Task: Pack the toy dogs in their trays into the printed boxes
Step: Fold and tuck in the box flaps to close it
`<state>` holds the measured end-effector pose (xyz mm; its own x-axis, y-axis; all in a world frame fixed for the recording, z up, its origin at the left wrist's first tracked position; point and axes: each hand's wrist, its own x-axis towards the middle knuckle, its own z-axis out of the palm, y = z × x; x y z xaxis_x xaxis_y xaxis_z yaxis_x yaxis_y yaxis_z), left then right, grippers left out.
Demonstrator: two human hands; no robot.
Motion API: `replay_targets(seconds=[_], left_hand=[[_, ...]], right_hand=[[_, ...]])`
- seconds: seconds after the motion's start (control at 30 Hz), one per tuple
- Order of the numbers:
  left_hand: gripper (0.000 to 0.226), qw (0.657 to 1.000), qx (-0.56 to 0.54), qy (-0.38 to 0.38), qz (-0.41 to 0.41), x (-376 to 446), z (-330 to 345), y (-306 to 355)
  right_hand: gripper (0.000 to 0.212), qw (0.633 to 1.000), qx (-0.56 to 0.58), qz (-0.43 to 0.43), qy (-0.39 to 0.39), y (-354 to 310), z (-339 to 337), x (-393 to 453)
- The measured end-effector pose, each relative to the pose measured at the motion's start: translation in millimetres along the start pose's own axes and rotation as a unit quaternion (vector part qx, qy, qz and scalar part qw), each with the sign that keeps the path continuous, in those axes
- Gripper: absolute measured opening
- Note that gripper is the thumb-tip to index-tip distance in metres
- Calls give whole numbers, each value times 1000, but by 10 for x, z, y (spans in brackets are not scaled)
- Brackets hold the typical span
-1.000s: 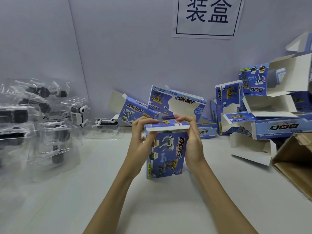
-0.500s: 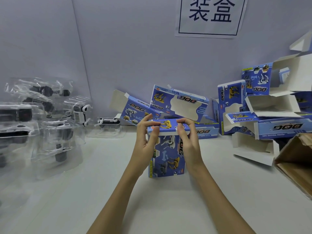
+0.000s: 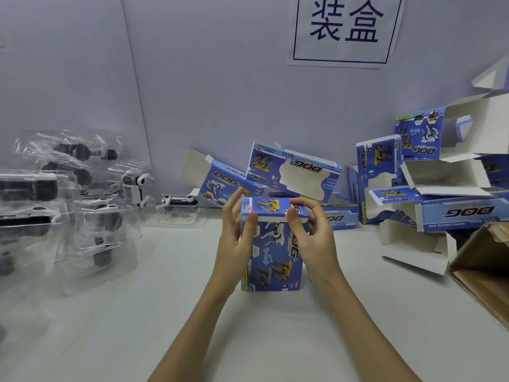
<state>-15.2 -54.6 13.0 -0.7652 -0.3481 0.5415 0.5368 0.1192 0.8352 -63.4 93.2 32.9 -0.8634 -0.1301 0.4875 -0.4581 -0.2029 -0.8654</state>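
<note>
Bench: your white bench [image 3: 275, 340] meets a pale wall [image 3: 220, 92] that carries a paper sign [image 3: 345, 30].
Box: the printed box [image 3: 271, 252] stands upright on the bench, below the sign.
Left grip: your left hand [image 3: 237, 238] rests on the box's left side, thumb on the top flap's front edge, fingers loosely straight.
Right grip: your right hand [image 3: 311, 232] pinches the flap's right end with curled fingers.
Left of the box: clear trays with toy dogs [image 3: 82, 202], blurred and hard to count.
Right of the box: open printed boxes [image 3: 427, 183] in a heap; a cardboard carton [image 3: 484, 268] cut off by the edge.
Hidden: what the box holds cannot be seen.
</note>
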Motion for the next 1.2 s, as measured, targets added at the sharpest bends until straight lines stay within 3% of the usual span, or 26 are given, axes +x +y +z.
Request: replay_targets(seconds=[0.07, 0.13, 0.23, 0.3, 0.43, 0.53, 0.67, 0.9, 1.2], left_hand=[[53, 995, 65, 78, 24, -33, 2, -29], [61, 979, 162, 99, 80, -79, -7, -33], [117, 921, 352, 73, 152, -106, -17, -7], [142, 881, 439, 70, 160, -99, -34, 2], [134, 886, 426, 36, 179, -48, -139, 8], [129, 867, 445, -22, 225, 30, -304, 1], [131, 842, 473, -110, 234, 27, -392, -39], [134, 818, 514, -98, 239, -21, -287, -65], [127, 815, 522, -86, 236, -42, -269, -47]], right_hand=[[36, 999, 22, -8, 45, -4, 49, -25], [46, 995, 67, 13, 80, -26, 101, -44], [54, 983, 148, 88, 54, -58, 178, -72], [51, 981, 148, 127, 6, -70, 230, -105], [41, 991, 60, 105, -54, -110, 142, -87], [23, 989, 18, 94, -114, -132, 7, -34], [17, 993, 7, 61, -99, -69, 61, -73], [44, 997, 7, 33, -74, -26, 123, -120], [33, 998, 9, -3, -54, 12, 137, -128]])
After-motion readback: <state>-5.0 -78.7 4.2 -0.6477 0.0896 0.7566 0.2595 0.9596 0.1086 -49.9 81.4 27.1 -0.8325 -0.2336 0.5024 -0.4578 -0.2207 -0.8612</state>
